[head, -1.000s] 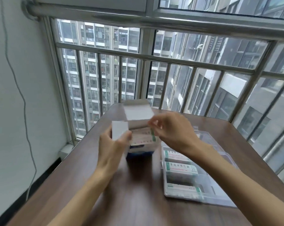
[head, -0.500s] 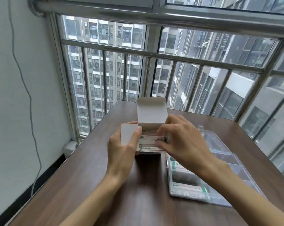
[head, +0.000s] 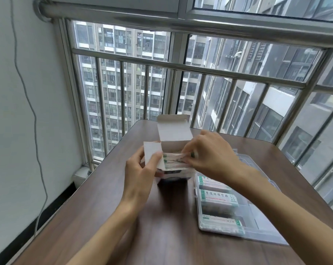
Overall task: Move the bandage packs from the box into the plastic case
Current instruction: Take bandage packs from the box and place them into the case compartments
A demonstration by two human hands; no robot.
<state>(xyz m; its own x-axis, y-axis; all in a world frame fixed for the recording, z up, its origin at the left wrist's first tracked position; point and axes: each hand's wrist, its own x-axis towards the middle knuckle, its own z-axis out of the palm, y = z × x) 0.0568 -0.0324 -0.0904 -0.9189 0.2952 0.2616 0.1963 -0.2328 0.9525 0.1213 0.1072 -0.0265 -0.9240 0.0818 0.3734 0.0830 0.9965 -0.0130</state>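
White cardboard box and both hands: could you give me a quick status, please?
Left hand steadying white cardboard box. Right hand pinching bandage packs inside. Clear plastic case alongside, unobstructed.

My left hand [head: 141, 174] sits over the middle of the table, palm turned inward, thumb up and pressed forward, fingers curled in a loose clasp. My right hand [head: 212, 156] reaches across from the right edge, back of the hand up, fingertips [head: 186, 153] pinched together and pointing left, just beside my left thumb. Both forearms are bare and run in from the near edge.
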